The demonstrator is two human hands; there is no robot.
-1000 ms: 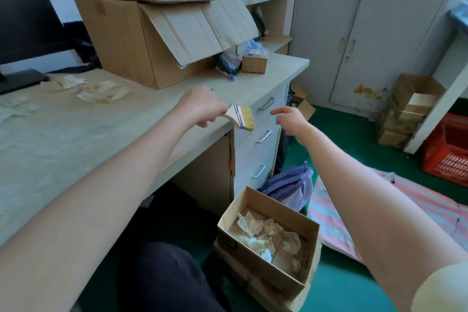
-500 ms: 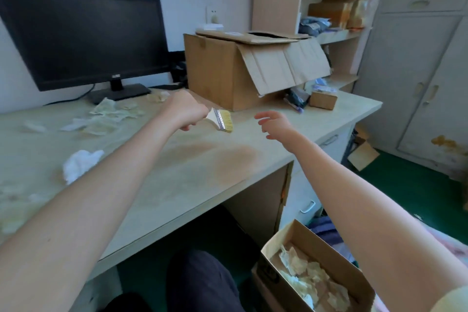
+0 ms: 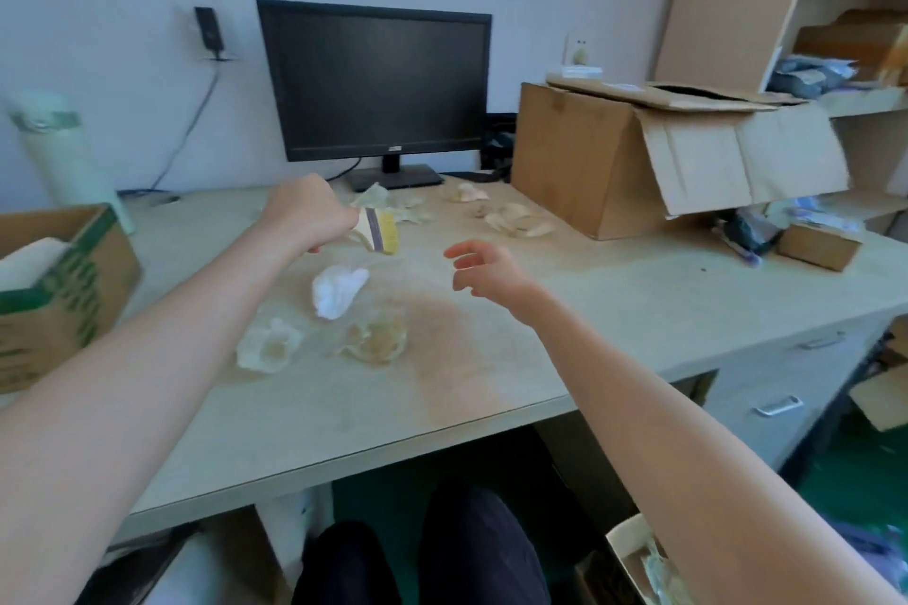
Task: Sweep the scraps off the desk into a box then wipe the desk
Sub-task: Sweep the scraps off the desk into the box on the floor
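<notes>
Matt laminate desk (image 3: 614, 310); crumpled paper scraps (image 3: 376, 334); corrugated cardboard box (image 3: 580, 157); glossy-framed monitor (image 3: 373, 79).

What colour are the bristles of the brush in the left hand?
The brush has yellow bristles, best seen in the head view.

My left hand (image 3: 307, 211) grips the brush (image 3: 379, 233), yellow bristles to the right, just above the table (image 3: 614, 310). My right hand (image 3: 491, 273) hangs over the table, fingers loosely spread, holding nothing. A white wad (image 3: 339, 290) and yellowish scraps (image 3: 377, 334) lie between my arms. Far scraps (image 3: 516, 219) sit between the monitor (image 3: 373, 79) and the big cardboard box (image 3: 584, 162). The floor box (image 3: 631, 548), with scraps inside, is at bottom right.
</notes>
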